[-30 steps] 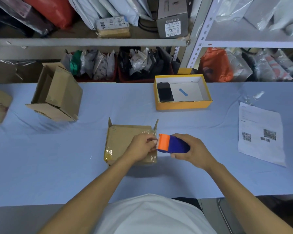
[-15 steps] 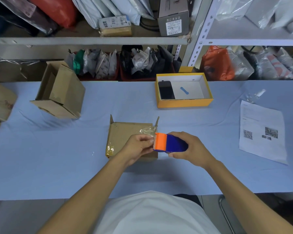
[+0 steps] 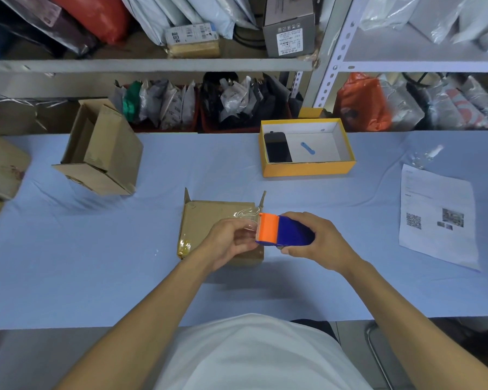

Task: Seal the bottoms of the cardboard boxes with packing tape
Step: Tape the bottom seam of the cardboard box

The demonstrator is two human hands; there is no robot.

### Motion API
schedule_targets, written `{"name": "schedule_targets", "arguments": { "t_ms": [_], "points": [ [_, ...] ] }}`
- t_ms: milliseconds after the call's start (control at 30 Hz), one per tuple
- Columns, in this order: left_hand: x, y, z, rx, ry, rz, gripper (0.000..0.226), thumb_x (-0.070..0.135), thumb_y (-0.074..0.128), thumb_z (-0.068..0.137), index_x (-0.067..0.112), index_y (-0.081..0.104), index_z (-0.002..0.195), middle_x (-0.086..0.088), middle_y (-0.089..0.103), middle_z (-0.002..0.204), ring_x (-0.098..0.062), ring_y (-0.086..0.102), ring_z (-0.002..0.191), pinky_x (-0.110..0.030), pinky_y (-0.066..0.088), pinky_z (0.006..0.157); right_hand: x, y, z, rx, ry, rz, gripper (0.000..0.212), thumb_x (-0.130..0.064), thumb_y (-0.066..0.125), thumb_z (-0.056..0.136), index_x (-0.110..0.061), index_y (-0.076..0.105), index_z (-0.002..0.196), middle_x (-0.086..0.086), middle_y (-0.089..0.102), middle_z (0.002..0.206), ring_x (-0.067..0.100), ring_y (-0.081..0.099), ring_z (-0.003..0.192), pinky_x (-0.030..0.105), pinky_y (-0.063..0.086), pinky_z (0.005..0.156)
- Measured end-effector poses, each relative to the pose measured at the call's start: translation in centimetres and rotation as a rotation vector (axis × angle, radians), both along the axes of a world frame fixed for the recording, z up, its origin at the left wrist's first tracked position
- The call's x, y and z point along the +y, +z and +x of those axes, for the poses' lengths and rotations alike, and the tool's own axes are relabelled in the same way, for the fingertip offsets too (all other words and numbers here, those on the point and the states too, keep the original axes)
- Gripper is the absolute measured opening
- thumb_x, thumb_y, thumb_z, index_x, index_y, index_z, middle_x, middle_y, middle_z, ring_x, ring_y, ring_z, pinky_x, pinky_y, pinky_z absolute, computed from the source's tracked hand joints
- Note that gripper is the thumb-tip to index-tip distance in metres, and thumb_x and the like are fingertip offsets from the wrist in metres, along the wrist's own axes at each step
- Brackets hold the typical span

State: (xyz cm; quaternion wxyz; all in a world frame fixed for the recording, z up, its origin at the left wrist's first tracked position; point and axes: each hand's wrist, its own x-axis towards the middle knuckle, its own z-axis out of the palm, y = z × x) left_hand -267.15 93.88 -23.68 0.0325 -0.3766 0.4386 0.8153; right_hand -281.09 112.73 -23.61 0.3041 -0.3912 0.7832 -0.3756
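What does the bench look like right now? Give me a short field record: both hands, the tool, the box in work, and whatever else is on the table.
left hand: pinches the clear tape end at the dispenser's orange mouth, over the box
right hand: grips the tape dispenser
box in work: flat on the blue table, clear tape across its top face
second cardboard box: far left, tipped, flaps open
yellow box: behind, open, dark phone inside
printed sheet: right, lying flat

Orange-and-blue tape dispenser [image 3: 282, 231], brown cardboard box [image 3: 209, 218], light-blue tablecloth [image 3: 96, 263].
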Motion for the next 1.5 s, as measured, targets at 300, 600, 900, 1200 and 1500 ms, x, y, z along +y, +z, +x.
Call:
{"name": "schedule_targets", "arguments": {
  "t_ms": [300,600,900,1200,1500],
  "points": [
    [-0.8,-0.5,0.8,-0.021,-0.091,-0.122,0.004,0.011,0.071,0.088,0.008,0.070,0.089,-0.004,0.068,0.073,-0.013,0.065,0.068,-0.022,0.054,0.066,0.3,-0.2,-0.5,-0.002,-0.009,0.005,0.070,-0.050,0.086,0.064,-0.066,0.045,0.119,-0.036,0.054,0.117,-0.008,0.050,0.114,0.008,0.051,0.071],
    [-1.1,-0.6,0.0,-0.276,-0.134,-0.620,0.022,-0.005,0.065,0.077,0.006,0.069,0.059,-0.005,0.067,0.058,-0.017,0.062,0.058,-0.029,0.054,0.060,1.1,-0.9,-1.4,0.067,0.070,0.114,0.067,-0.045,0.086,0.068,-0.050,0.051,0.126,-0.020,0.061,0.115,0.008,0.059,0.106,0.027,0.057,0.082],
    [-0.8,-1.6,-0.8,-0.574,-0.341,-1.111,0.017,0.023,0.072,0.072,0.014,0.060,0.065,-0.004,0.066,0.075,-0.028,0.063,0.075,-0.027,0.043,0.058,1.9,-2.9,-2.1,0.148,0.063,0.263,0.073,-0.038,0.085,0.073,-0.033,0.049,0.137,-0.006,0.062,0.122,0.017,0.058,0.106,0.037,0.055,0.090],
    [0.4,-1.6,-1.3,-0.056,-0.627,-1.153,0.011,0.004,0.067,0.077,0.013,0.071,0.079,0.002,0.067,0.078,-0.014,0.059,0.075,-0.027,0.043,0.068,0.8,-3.6,-2.2,0.220,0.105,0.316,0.068,-0.046,0.078,0.072,-0.039,0.049,0.134,-0.006,0.064,0.114,0.016,0.060,0.099,0.039,0.055,0.085],
    [0.1,-3.7,-0.8,-0.204,-0.316,-1.250,0.008,0.010,0.067,0.081,0.018,0.068,0.079,0.005,0.065,0.084,-0.013,0.057,0.080,-0.027,0.043,0.072,2.6,-3.9,-2.3,0.157,0.057,0.271,0.070,-0.044,0.082,0.074,-0.037,0.049,0.134,-0.008,0.062,0.115,0.014,0.058,0.100,0.034,0.054,0.087]
  ]
}}
